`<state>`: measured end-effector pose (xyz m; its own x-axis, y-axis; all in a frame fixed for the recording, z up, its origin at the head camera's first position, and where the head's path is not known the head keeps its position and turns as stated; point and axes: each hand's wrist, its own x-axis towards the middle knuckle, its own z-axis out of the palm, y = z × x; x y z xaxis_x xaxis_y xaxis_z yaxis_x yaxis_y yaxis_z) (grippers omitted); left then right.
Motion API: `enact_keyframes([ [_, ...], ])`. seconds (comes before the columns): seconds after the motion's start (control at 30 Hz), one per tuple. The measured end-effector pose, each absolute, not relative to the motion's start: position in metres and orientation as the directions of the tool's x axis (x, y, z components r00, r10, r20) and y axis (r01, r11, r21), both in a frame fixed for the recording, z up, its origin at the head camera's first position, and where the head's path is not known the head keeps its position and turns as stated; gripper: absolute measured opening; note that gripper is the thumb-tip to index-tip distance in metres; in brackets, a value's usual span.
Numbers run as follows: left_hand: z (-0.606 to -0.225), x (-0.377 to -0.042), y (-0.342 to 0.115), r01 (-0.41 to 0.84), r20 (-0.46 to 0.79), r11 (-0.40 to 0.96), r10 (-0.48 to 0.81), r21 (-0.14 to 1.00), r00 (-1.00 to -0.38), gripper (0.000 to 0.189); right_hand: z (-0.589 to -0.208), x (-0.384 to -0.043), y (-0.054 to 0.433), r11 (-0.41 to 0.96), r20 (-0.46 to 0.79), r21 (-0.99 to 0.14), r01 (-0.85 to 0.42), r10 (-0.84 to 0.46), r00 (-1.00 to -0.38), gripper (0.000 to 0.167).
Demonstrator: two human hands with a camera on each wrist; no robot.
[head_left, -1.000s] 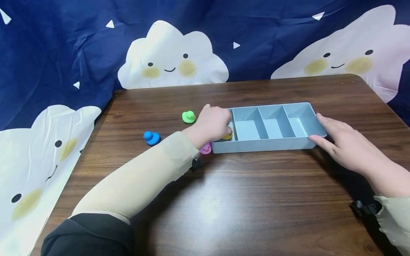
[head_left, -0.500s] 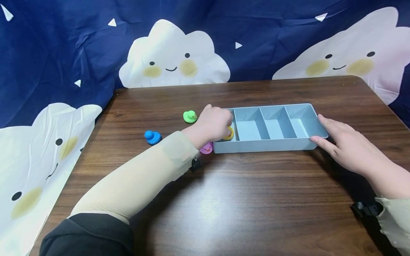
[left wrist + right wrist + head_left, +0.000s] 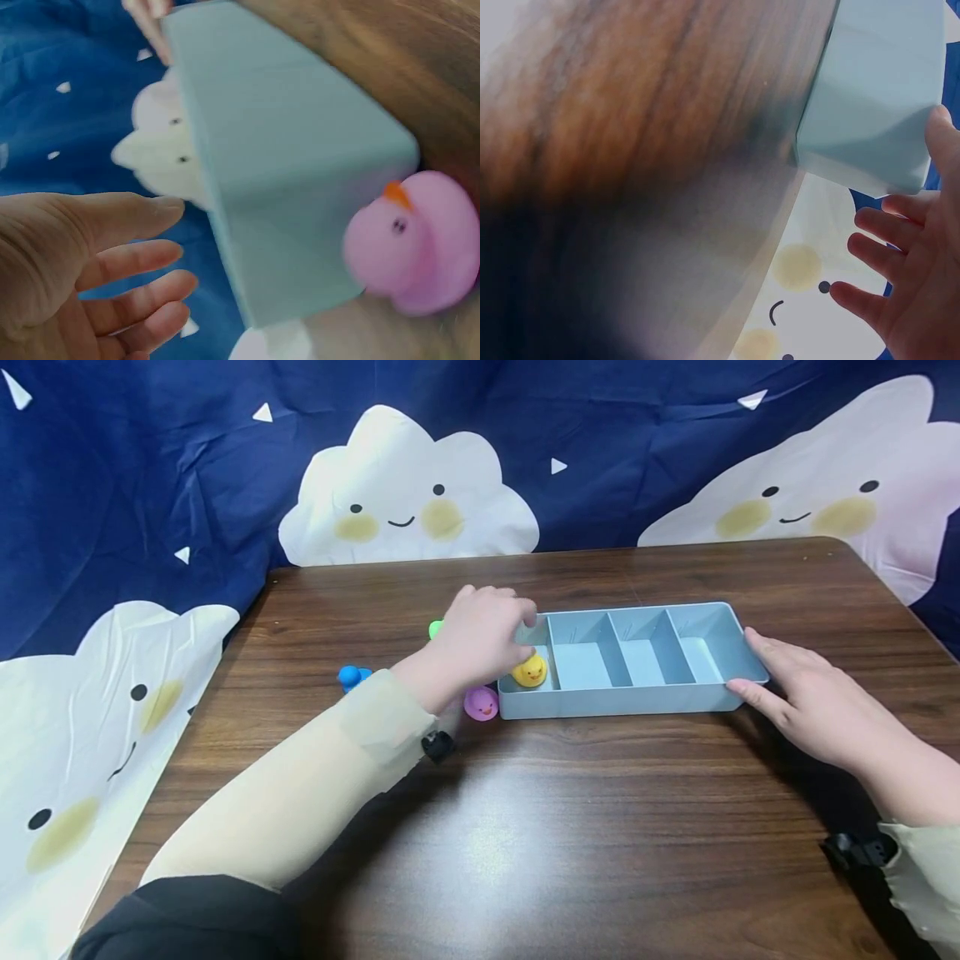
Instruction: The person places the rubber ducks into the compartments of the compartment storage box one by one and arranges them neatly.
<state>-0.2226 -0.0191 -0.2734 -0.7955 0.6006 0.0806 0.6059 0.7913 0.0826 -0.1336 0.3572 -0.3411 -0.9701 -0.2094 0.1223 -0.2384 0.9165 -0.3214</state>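
In the head view a yellow toy duck (image 3: 531, 671) sits in the leftmost compartment of a pale blue divided tray (image 3: 615, 701). Just above that compartment's left side is my left hand (image 3: 480, 635), thumb and fingers spread apart with nothing held between them. A pink toy duck (image 3: 481, 703) stands on the table beside the tray's left end, below my left wrist. My right hand (image 3: 817, 706) rests at the tray's right end, its thumb at the near corner. The right wrist view shows the fingers (image 3: 881, 255) of that hand fairly straight and spread.
A blue toy duck (image 3: 351, 677) and a green toy duck (image 3: 435, 628) stand left of the tray, partly hidden by my left arm and hand. The brown wooden table (image 3: 600, 827) ends at a blue cloth (image 3: 600, 410) printed with clouds.
My left hand has let go of the yellow duck, opened and drawn up and to the left. The duck stays in the left compartment. My right hand keeps its place on the tray.
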Motion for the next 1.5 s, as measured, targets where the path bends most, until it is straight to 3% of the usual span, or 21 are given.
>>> enact_keyframes([
  [0.13, -0.265, -0.214, -0.044, 0.549, 0.130, 0.806, 0.534, 0.222, -0.836, 0.029, -0.341, -0.133, 0.358, 0.917, 0.128, -0.319, -0.240, -0.210, -0.969, 0.071],
  [0.27, -0.276, -0.207, -0.067, 0.461, 0.040, 0.809, 0.481, 0.364, -0.876, 0.034, -0.341, -0.133, 0.359, 0.917, 0.124, -0.322, -0.235, -0.206, -0.971, 0.072],
  [0.4, -0.302, -0.202, -0.080, 0.408, -0.060, 0.795, 0.482, 0.448, -0.874, 0.047, -0.341, -0.133, 0.360, 0.918, 0.114, -0.325, -0.227, -0.200, -0.973, 0.072],
  [0.6, -0.334, -0.197, -0.081, 0.379, -0.080, 0.763, 0.487, 0.524, -0.870, 0.061, -0.342, -0.133, 0.360, 0.916, 0.116, -0.327, -0.231, -0.203, -0.972, 0.072],
  [1.1, -0.349, -0.193, -0.073, 0.433, -0.044, 0.794, 0.497, 0.426, -0.867, 0.064, -0.345, -0.131, 0.360, 0.915, 0.118, -0.331, -0.230, -0.201, -0.972, 0.072],
  [1.33, -0.302, -0.199, -0.077, 0.459, 0.007, 0.818, 0.487, 0.348, -0.873, 0.075, -0.344, -0.132, 0.358, 0.912, 0.127, -0.331, -0.241, -0.209, -0.969, 0.071],
  [1.5, -0.273, -0.208, -0.059, 0.536, 0.120, 0.791, 0.526, 0.295, -0.842, 0.054, -0.343, -0.133, 0.358, 0.912, 0.132, -0.331, -0.243, -0.211, -0.969, 0.071],
])
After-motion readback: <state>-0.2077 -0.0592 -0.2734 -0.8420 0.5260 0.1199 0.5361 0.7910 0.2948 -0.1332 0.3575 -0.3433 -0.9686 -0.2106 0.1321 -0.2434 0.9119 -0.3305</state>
